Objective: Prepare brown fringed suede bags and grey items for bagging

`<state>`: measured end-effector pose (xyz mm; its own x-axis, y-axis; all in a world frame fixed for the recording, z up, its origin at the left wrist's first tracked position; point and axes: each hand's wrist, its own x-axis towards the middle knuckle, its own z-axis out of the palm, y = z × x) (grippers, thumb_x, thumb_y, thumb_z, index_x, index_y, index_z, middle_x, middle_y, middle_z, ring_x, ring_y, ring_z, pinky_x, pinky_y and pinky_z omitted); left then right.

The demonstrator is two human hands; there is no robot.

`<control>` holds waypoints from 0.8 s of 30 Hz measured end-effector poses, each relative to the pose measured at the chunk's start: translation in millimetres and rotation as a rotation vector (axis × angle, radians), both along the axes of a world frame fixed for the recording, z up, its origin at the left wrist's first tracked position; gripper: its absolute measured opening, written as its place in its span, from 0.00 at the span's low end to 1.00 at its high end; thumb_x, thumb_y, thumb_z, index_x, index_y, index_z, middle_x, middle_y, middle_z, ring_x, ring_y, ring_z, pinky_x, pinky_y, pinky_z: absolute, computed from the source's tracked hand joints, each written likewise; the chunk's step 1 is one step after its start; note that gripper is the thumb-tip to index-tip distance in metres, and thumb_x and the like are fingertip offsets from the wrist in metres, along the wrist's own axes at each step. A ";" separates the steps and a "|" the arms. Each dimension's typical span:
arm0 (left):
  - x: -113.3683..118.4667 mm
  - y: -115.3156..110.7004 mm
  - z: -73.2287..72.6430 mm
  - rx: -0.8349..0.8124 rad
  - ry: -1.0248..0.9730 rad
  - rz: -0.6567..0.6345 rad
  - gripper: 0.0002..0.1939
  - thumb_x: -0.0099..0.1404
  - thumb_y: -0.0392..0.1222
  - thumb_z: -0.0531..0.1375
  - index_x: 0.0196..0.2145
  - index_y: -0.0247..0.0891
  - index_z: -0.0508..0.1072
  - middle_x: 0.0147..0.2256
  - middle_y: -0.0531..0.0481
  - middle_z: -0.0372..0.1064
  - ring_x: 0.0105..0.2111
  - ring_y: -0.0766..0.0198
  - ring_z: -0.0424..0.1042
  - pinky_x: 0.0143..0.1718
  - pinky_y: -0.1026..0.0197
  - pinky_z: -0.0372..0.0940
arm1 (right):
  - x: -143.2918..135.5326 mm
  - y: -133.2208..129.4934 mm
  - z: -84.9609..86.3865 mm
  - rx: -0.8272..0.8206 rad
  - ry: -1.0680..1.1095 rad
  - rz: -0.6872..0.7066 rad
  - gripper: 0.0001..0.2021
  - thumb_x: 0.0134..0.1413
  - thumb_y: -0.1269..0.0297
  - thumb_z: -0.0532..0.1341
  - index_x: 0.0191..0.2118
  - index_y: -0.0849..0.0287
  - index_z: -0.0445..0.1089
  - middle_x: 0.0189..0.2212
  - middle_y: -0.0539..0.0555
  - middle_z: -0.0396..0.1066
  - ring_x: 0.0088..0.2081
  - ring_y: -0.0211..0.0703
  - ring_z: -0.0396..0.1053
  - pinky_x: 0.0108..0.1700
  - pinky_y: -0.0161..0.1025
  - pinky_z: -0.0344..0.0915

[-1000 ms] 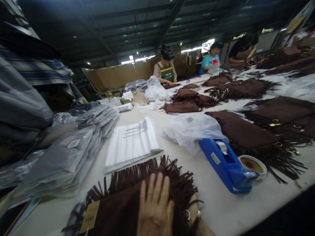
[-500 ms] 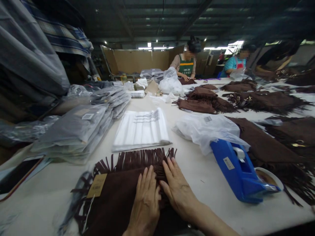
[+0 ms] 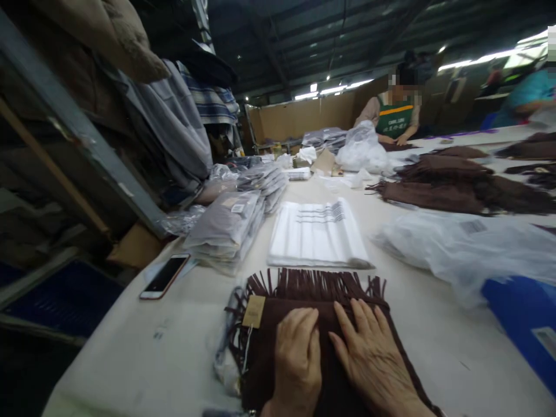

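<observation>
A dark brown fringed bag (image 3: pixel 264 365) lies flat on the table in front of me, its fringe pointing away and to the left. A tan card tag (image 3: pixel 253 311) on a white string rests on its upper left corner. My left hand (image 3: pixel 297 356) is on the bag's face, fingers curled and pressed together; whatever is under them is hidden. Spread flat on the right part of the bag is my right hand (image 3: pixel 373 353), palm down. Clear plastic (image 3: pixel 228 359) shows along the bag's left side. Beyond the fringe lies a stack of white printed plastic bags (image 3: pixel 317 234).
Plastic-wrapped packs (image 3: pixel 223 226) are piled at left, with a phone (image 3: pixel 165 277) nearby. Right of me are crumpled plastic (image 3: pixel 460 243) and a blue tape dispenser (image 3: pixel 521 324). More brown fringed pieces (image 3: pixel 443 179) lie farther back, where a co-worker (image 3: pixel 393 119) stands.
The view has swung left, so things sit farther right. My left fingers have gone from flat to curled. My right hand has come off the fringe onto the bag's face.
</observation>
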<state>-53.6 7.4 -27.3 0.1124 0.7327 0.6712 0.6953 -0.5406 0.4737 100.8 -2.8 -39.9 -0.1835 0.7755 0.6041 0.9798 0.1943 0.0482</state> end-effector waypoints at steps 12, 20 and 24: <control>-75.4 36.2 16.8 -0.512 0.328 0.528 0.04 0.56 0.37 0.59 0.32 0.35 0.68 0.35 0.42 0.68 0.40 0.47 0.67 0.40 0.47 0.61 | 6.4 1.3 -0.3 0.023 -0.092 0.029 0.20 0.57 0.60 0.54 0.50 0.68 0.69 0.47 0.72 0.67 0.50 0.62 0.65 0.52 0.58 0.58; -104.2 6.3 43.1 -0.446 -0.101 0.354 0.09 0.59 0.44 0.54 0.24 0.38 0.63 0.27 0.53 0.63 0.29 0.65 0.66 0.33 0.64 0.63 | 7.9 -0.3 1.6 0.011 -0.083 0.048 0.20 0.57 0.62 0.53 0.50 0.69 0.69 0.48 0.73 0.66 0.50 0.63 0.65 0.52 0.58 0.58; -153.9 -42.9 36.1 -0.536 -0.527 0.511 0.17 0.54 0.54 0.59 0.32 0.36 0.68 0.25 0.53 0.68 0.27 0.62 0.68 0.28 0.62 0.64 | 9.2 -0.5 0.4 -0.002 -0.071 0.059 0.20 0.58 0.63 0.51 0.50 0.69 0.69 0.47 0.72 0.67 0.51 0.63 0.64 0.52 0.59 0.58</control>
<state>-207.6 -35.5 8.9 -0.5371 0.8377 0.0987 0.4121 0.1585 0.8972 109.9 -3.3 -39.5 -0.2713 0.7632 0.5864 0.9607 0.2516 0.1170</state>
